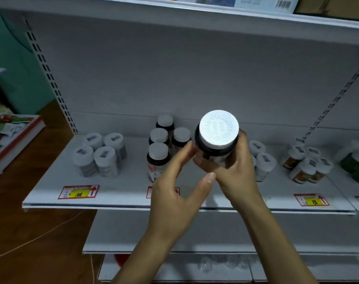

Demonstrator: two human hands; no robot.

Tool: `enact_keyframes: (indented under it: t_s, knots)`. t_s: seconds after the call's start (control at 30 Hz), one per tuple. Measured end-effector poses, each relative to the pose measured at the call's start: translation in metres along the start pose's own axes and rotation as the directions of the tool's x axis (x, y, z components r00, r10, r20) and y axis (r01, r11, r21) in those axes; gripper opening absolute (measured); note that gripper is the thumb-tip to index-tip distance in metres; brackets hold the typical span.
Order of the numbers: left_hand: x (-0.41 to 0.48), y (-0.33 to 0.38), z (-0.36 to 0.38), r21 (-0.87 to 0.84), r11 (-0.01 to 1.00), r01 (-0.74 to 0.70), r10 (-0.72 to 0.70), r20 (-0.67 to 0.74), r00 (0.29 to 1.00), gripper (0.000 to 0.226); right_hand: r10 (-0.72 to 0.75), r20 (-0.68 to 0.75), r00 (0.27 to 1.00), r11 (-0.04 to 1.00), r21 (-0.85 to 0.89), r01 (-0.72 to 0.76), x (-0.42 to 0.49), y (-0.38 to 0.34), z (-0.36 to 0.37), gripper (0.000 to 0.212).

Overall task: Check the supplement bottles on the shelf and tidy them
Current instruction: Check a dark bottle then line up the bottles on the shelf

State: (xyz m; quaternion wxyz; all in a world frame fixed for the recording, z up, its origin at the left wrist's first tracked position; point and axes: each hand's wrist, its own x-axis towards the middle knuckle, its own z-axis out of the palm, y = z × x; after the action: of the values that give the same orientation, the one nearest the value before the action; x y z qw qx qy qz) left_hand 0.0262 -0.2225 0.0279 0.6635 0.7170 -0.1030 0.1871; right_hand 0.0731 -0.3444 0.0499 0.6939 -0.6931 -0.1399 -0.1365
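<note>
1. white child-proof cap [219,127] tops the dark supplement bottle [215,149], held above the shelf [123,185] in front of four matching bottles [158,158]; checking is underway, i judge, and putting it back is left.
2. right hand [236,171] fingers wrap the bottle's body; left hand [174,185] fingers are loosely spread, tips at its side.
3. every bottle is capped; contents are hidden.

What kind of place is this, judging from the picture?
Most likely a shop, perhaps a pharmacy: white slotted retail shelving, red-and-yellow price tags on the shelf edge, and supplement bottles grouped by product.
</note>
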Motion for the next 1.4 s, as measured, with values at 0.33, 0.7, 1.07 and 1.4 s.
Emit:
enact_keyframes:
  t_s: [0.33, 0.7, 1.07, 1.4]
  knots:
    - [0.004, -0.009, -0.007, 0.207, 0.969, -0.139, 0.133, 0.043, 0.99, 0.063, 0.496, 0.133, 0.858, 0.832, 0.209, -0.513, 0.001, -0.008, 0.002, 0.052]
    - [0.003, -0.036, -0.007, 0.444, 0.885, -0.138, 0.147, 0.015, 0.989, 0.068, 0.614, 0.208, 0.761, 0.701, 0.299, -0.647, -0.006, 0.008, 0.011, 0.038]
    - [0.023, -0.112, -0.03, 0.411, 0.89, 0.198, -0.08, -0.286, 0.955, 0.075, 0.557, -0.036, 0.829, 0.817, -0.154, -0.556, 0.029, 0.077, 0.028, 0.05]
    - [0.056, -0.124, -0.032, 0.16, 0.913, 0.375, -0.326, -0.266, 0.907, 0.062, 0.595, -0.038, 0.803, 0.749, -0.335, -0.571, 0.034, 0.109, 0.032, 0.111]
